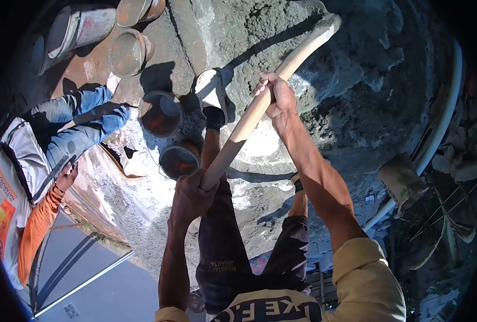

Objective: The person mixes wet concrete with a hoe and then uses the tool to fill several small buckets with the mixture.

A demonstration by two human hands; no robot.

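The left hand is nearest the body, its fingers wrapped closed around the lower end of a thick wooden handle. Ahead of it and to its right, the right hand is closed around the same handle partway up. The handle slants between the two and runs on past the right hand to its far end over wet grey mortar; what is fixed to that end is too hard to make out.

Just beyond the left hand is the person's left shoe, to the left of the right hand. Near the left hand, ahead and to its left, stand a dark bucket and, just past it, another bucket, bounding the room on that side. The mortar spreads ahead and to the right of the right hand, as far as a pale pipe curving along the right edge, with a worn container just inside the curve. Well left of the left hand is another person in blue jeans and an orange sleeve. Farther off, ahead and left of both hands, more buckets sit together.
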